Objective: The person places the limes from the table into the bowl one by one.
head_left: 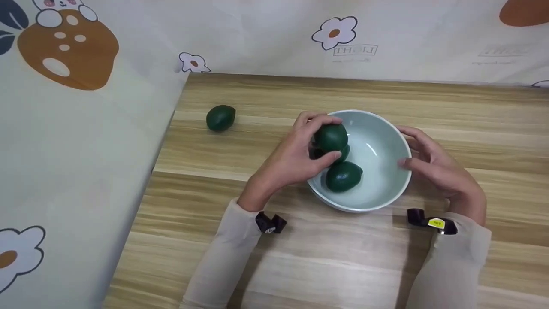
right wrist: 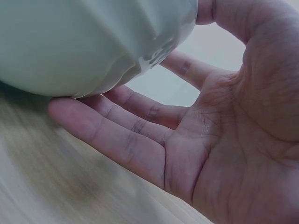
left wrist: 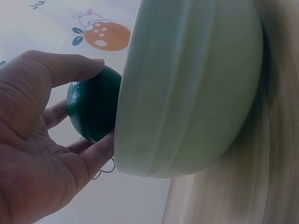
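My left hand (head_left: 296, 156) holds a dark green lime (head_left: 331, 137) between thumb and fingers, over the left part of a pale green bowl (head_left: 381, 189). In the left wrist view, the held lime (left wrist: 93, 107) shows at the rim, partly hidden behind the bowl wall (left wrist: 187, 93). Inside the bowl lies another lime (head_left: 344, 176), and one more (head_left: 344, 153) is mostly covered by the held one and the hand. My right hand (head_left: 439, 165) grips the bowl's right side, thumb over the rim. Its fingers (right wrist: 126, 140) support the outer wall from below.
A single lime (head_left: 221, 118) lies on the wooden table (head_left: 206, 206), to the left of the bowl. A pale cloth with printed flowers (head_left: 334, 33) covers the back and the left side. Each wrist wears a small black camera mount (head_left: 271, 223).
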